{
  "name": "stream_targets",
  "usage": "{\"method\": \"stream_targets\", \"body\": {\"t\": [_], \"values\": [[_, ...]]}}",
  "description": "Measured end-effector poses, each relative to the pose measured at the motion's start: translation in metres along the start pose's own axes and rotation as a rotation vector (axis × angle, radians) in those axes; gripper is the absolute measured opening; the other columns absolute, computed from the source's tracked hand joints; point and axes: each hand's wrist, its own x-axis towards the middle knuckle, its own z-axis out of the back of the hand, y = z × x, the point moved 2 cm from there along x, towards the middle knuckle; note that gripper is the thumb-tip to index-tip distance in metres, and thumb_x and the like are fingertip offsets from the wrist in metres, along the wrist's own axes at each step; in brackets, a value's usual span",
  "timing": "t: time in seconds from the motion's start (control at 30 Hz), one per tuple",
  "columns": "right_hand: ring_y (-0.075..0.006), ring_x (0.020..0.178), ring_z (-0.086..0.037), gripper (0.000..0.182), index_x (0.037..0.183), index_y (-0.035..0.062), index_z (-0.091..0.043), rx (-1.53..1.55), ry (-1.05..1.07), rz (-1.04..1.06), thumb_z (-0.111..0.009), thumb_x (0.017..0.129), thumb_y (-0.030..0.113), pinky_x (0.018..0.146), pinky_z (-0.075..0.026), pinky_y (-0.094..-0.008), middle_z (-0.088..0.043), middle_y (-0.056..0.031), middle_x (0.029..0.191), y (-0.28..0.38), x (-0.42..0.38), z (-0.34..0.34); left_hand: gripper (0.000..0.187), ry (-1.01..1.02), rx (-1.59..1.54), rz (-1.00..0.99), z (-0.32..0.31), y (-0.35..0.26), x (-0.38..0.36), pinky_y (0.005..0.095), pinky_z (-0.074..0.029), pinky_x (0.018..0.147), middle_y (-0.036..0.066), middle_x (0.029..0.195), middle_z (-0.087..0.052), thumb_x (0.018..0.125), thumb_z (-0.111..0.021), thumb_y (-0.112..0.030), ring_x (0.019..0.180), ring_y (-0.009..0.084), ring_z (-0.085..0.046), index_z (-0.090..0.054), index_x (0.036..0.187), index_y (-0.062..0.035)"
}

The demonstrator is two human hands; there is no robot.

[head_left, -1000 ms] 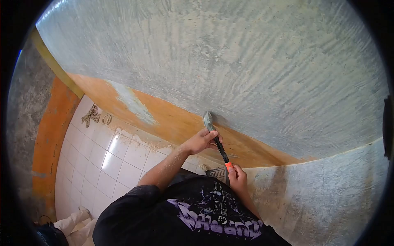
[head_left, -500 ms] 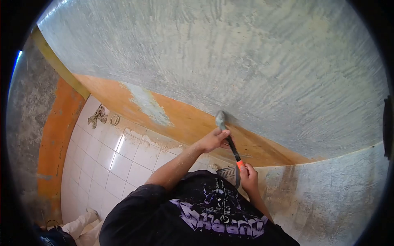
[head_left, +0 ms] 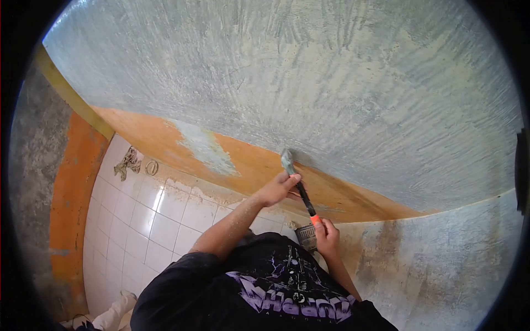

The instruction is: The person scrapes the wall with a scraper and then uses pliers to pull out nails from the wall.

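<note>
Long-handled tool (head_left: pixel 305 198) slants between both hands. Its grey head (head_left: pixel 286 159) sits at the line where the rough grey wall (head_left: pixel 331 94) meets an orange band (head_left: pixel 256 160); from here I cannot tell whether it touches. Left hand (head_left: pixel 277 190) pinches the black shaft just below the head, thumb on top. Right hand (head_left: pixel 328 238) curls closed at the orange grip (head_left: pixel 315 220). Leftward I log white floor tiles (head_left: pixel 163 234), crumpled cloth (head_left: pixel 128 163) and a ring (head_left: pixel 152 167) side by side, another person's pale trouser leg (head_left: pixel 113 313) at lower left.
</note>
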Motion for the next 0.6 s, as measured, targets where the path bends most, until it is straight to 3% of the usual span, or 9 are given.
{"method": "stream_targets", "body": {"t": [0.1, 0.3, 0.33, 0.43, 0.6], "values": [[-0.0083, 0.062, -0.050, 0.024, 0.102, -0.0003, -0.066, 0.048, 0.016, -0.085, -0.060, 0.097, 0.023, 0.057, -0.042, -0.0263, -0.058, -0.0030, 0.070, 0.011, 0.003, -0.021, 0.032, -0.009, 0.001, 0.005, 0.020, -0.014, -0.012, 0.0422, -0.057, 0.090, 0.013, 0.111, -0.061, 0.105, -0.042, -0.035, 0.105, 0.0263, -0.065, -0.045, 0.118, -0.0067], [-0.0045, 0.063, -0.046, 0.022, 0.106, -0.0024, -0.065, 0.049, -0.049, -0.004, -0.057, 0.097, 0.016, 0.056, -0.038, -0.0222, -0.055, 0.0045, 0.073, 0.018, -0.005, -0.007, 0.036, 0.064, 0.019, 0.038, 0.007, -0.014, -0.005, 0.0418, -0.057, 0.090, 0.014, 0.114, -0.060, 0.105, -0.043, -0.036, 0.107, 0.0254, -0.064, -0.044, 0.119, -0.0037], [-0.0053, 0.060, -0.045, 0.023, 0.102, -0.0008, -0.065, 0.085, -0.047, -0.106, -0.060, 0.096, 0.021, 0.054, -0.037, -0.0238, -0.052, 0.0029, 0.067, 0.019, -0.006, -0.006, 0.036, 0.077, 0.026, 0.046, 0.006, -0.014, -0.004, 0.0415, -0.057, 0.090, 0.014, 0.114, -0.060, 0.105, -0.043, -0.036, 0.107, 0.0254, -0.064, -0.044, 0.119, -0.0035], [-0.0037, 0.059, -0.044, 0.023, 0.101, -0.0018, -0.065, -0.015, -0.073, -0.041, -0.060, 0.097, 0.020, 0.052, -0.036, -0.0228, -0.051, 0.0037, 0.067, 0.031, -0.006, -0.016, 0.036, 0.123, 0.061, 0.038, 0.018, -0.013, -0.008, 0.0408, -0.057, 0.090, 0.014, 0.114, -0.060, 0.105, -0.043, -0.036, 0.106, 0.0252, -0.065, -0.045, 0.119, -0.0033], [-0.0022, 0.060, -0.044, 0.022, 0.107, -0.0020, -0.063, 0.117, -0.071, -0.168, -0.056, 0.098, 0.017, 0.053, -0.036, -0.0208, -0.054, 0.0041, 0.070, 0.015, -0.023, -0.028, 0.034, 0.147, 0.046, 0.082, 0.020, -0.012, -0.008, 0.0408, -0.057, 0.090, 0.013, 0.112, -0.061, 0.105, -0.043, -0.035, 0.105, 0.0251, -0.065, -0.046, 0.117, -0.0038]]}}
